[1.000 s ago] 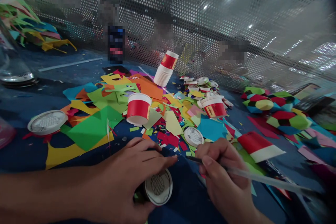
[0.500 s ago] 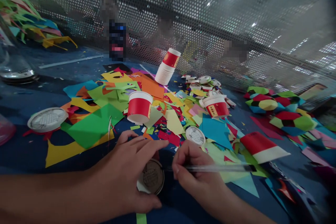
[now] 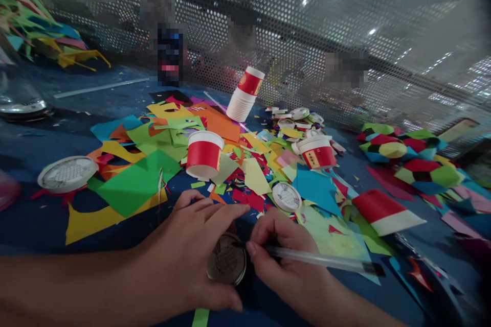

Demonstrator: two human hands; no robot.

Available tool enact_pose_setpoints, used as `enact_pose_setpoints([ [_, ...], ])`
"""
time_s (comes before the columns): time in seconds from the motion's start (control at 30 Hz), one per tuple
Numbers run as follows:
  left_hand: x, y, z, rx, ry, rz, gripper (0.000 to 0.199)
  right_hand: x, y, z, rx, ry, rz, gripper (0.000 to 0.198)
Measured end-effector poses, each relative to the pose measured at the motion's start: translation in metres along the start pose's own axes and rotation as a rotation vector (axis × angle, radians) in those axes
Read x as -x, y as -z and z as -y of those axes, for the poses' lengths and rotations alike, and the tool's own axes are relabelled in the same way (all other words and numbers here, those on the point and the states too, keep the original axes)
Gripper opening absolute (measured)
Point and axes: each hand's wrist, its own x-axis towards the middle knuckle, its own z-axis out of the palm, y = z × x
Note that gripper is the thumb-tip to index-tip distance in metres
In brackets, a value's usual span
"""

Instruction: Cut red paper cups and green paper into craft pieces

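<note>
We note the left hand (image 3: 209,255) curved round the left side of a round lid (image 3: 227,261), holding it, thumb on the near side, forefinger stretched past the far side. From the right hand (image 3: 282,248), the lid lies just left of the fingertips. That hand pinches a pen (image 3: 326,259), long axis running rightward from the lid; tip contact we cannot tell.

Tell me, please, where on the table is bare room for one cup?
Two patches of table look mostly bare: between the bottle and the left blue paper, and between the left lid and the left forearm. It is crowded mid-table, where scraps lie around the front cup, and beside the right hand.
</note>
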Motion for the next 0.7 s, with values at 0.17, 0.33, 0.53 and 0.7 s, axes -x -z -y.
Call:
enact_pose_setpoints([
  [0.17,-0.0009,0.0022,-0.0013,0.007,0.008,0.037,0.098,0.0022,0.0017,0.0045,0.055,-0.009,-0.023,0.01],
  [0.33,-0.0024,0.0035,-0.0022,0.007,0.013,0.033,0.097,0.0011,0.0016,0.0062,0.047,0.018,-0.042,0.011],
  [0.53,-0.0027,0.0021,-0.0015,0.015,0.019,0.03,0.098,0.0032,0.0005,0.0045,0.063,0.026,-0.044,0.012],
  [0.7,-0.003,0.0038,-0.0034,0.008,0.039,0.05,0.098,0.0073,0.0011,0.0002,0.103,0.049,-0.027,0.012],
])
